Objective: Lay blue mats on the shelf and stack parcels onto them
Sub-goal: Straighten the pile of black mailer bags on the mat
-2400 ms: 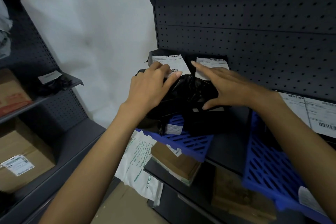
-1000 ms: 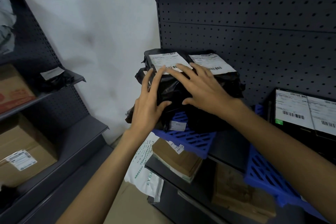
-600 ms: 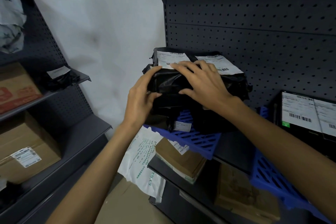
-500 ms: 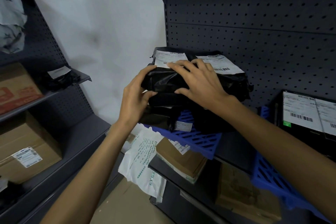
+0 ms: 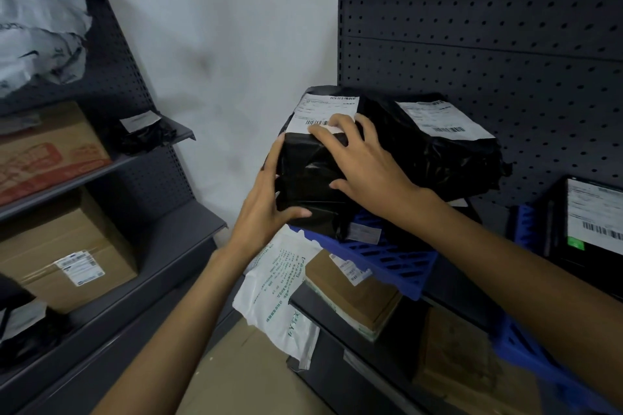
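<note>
- Black plastic wrapped the thing being handled: the black parcel (image 5: 313,185) sat on the front left corner of the blue mat (image 5: 381,256). The mat lay on the shelf (image 5: 455,290), and its front edge seemed to jut past the shelf's lip.
- The left hand (image 5: 266,209) gripped the parcel's left side, fingers round the far face and thumb across the lower front.
- The right hand (image 5: 364,162) lay spread wide over the top. Its fingertips reached the white label (image 5: 323,111) at 12 o'clock and its thumb rested on the front face, so it pressed rather than clasped.
- Compared with a couple of seconds before, the left hand had gone from the top of the parcel to its side. The parcel stood squarer and sat tight against the second black parcel (image 5: 448,152) at 2 o'clock.
- I judged that this parcel was all but placed: the mat was already down under it, and only a last nudge and letting go remained.
- At 3 o'clock a black box (image 5: 593,222) with a label stood on the same shelf, and a second blue mat (image 5: 526,357) showed at 4 o'clock.
- At 6 o'clock, on the shelf below, a white mailer (image 5: 279,290) hung over the edge beside a brown parcel (image 5: 357,293).
- At 9 o'clock, well apart, cardboard boxes (image 5: 67,256) filled the neighbouring rack.
</note>
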`<state>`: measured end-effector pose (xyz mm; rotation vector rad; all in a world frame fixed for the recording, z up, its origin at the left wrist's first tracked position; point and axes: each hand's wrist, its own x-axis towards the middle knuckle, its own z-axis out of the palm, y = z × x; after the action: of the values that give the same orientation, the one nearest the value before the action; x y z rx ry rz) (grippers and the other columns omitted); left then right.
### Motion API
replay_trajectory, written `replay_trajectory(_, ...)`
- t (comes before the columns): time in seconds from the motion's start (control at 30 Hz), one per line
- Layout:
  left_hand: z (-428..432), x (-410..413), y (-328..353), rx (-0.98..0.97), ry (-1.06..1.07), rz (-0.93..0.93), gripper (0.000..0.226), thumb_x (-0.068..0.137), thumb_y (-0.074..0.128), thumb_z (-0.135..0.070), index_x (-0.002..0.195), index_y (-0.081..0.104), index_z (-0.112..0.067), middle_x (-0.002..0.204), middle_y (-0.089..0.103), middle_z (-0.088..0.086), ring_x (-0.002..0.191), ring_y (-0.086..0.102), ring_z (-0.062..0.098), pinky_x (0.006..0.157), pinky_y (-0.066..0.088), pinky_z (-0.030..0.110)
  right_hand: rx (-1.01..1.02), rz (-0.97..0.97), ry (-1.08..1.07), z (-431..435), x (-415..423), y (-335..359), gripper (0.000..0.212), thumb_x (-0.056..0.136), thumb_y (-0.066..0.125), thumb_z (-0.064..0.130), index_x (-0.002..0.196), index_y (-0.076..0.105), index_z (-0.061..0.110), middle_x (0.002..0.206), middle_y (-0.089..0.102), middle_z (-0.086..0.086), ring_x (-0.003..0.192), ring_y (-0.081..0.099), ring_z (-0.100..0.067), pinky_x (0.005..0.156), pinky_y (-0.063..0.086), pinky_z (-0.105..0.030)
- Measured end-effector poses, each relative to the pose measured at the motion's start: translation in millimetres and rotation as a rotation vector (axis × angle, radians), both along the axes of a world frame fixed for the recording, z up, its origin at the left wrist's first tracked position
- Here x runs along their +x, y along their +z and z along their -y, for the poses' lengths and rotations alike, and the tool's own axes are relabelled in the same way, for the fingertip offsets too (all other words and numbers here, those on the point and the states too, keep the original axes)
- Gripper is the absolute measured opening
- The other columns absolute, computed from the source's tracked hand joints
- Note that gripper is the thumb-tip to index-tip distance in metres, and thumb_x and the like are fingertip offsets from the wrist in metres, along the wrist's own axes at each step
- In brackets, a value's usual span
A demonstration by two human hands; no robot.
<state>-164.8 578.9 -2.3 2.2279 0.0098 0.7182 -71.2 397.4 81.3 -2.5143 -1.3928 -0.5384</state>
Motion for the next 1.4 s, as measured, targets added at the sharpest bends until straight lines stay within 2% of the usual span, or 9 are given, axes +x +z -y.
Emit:
replay_trajectory(0.1,9,3,-14,0.007,0.016,-0.027,0.134,0.066,0.089,-0.023,0.152,-0.011,-0.048,0.149,0.022,-0.026,0.139,0.033,0.004,0.109,0.042,0.034,0.005,-0.037,-0.026,1,1,-8,0.105,0.073,0.082,0.008,0.152,0.017,0.033,0.156,0.012,-0.005,0.145,0.007,-0.04,0.077,0.06,-0.045)
replay_trajectory(0.3,14,12,-17,0.01,0.078,0.056,0.123,0.074,0.085,-0.027,0.154,-0.006,-0.046,0.147,0.031,-0.028,0.134,0.045,0.011,0.103,0.05,0.044,0.1,-0.13,-0.014,-2,5,-14,0.107,0.078,0.069,-0.014,0.153,0.013,0.039,0.155,0.006,-0.005,0.147,0.004,-0.046,0.091,0.055,-0.045)
replay_trajectory(0.5,11,23,-13,0.012,0.093,0.092,0.125,0.072,0.086,-0.017,0.154,-0.003,-0.047,0.146,0.026,-0.035,0.135,0.046,0.016,0.101,0.051,0.05,0.147,-0.131,0.02,-7,12,-10,0.109,0.076,0.066,-0.019,0.153,0.014,0.039,0.153,0.01,-0.004,0.144,0.018,-0.043,0.09,0.056,-0.036)
replay_trajectory(0.73,9,44,-3,0.022,0.095,0.045,0.121,0.074,0.085,-0.031,0.154,-0.004,-0.046,0.142,0.031,-0.026,0.126,0.036,-0.016,0.104,0.042,0.026,0.112,-0.129,-0.014,-6,26,-4,0.107,0.079,0.064,-0.018,0.154,0.011,0.037,0.154,0.009,-0.005,0.141,0.025,-0.041,0.094,0.053,-0.04)
replay_trajectory(0.87,2,60,-1,0.043,0.053,0.028,0.126,0.073,0.085,-0.015,0.154,-0.007,-0.045,0.148,0.018,-0.041,0.136,0.032,-0.008,0.109,0.045,0.039,0.045,-0.103,-0.085,-7,31,-3,0.106,0.082,0.064,-0.013,0.155,0.006,0.036,0.156,0.006,-0.008,0.142,0.02,-0.046,0.097,0.051,-0.043)
replay_trajectory(1.03,2,80,2,-0.002,0.032,0.032,0.13,0.077,0.082,-0.009,0.15,-0.016,-0.05,0.16,0.027,-0.013,0.137,0.045,0.01,0.102,0.052,0.041,-0.049,0.023,-0.183,-13,32,1,0.107,0.084,0.073,0.008,0.156,-0.002,0.034,0.157,0.012,-0.012,0.139,0.029,-0.048,0.096,0.052,-0.044)
replay_trajectory(1.13,6,92,1,-0.028,0.034,0.021,0.131,0.08,0.079,-0.005,0.144,-0.023,-0.056,0.156,0.038,-0.004,0.128,0.056,0.012,0.099,0.054,0.042,-0.085,0.114,-0.23,-12,35,2,0.103,0.087,0.072,0.017,0.156,-0.003,0.035,0.155,0.019,-0.012,0.129,0.042,-0.044,0.081,0.055,-0.039)
replay_trajectory(1.27,7,94,3,0.007,-0.004,0.0,0.124,0.083,0.078,-0.019,0.147,-0.024,-0.049,0.161,0.025,-0.008,0.136,0.047,0.015,0.103,0.05,0.044,-0.135,0.181,-0.278,-11,46,7,0.098,0.086,0.072,0.015,0.155,0.006,0.037,0.15,0.029,-0.008,0.112,0.053,-0.035,0.062,0.042,-0.034)
replay_trajectory(1.4,0,88,4,0.095,0.019,0.023,0.12,0.081,0.079,-0.024,0.151,-0.015,-0.048,0.159,0.021,-0.016,0.129,0.051,0.013,0.094,0.055,0.047,-0.173,0.186,-0.28,-10,55,16,0.095,0.082,0.075,0.014,0.152,0.014,0.035,0.145,0.037,-0.007,0.112,0.054,-0.037,0.077,0.047,-0.039)
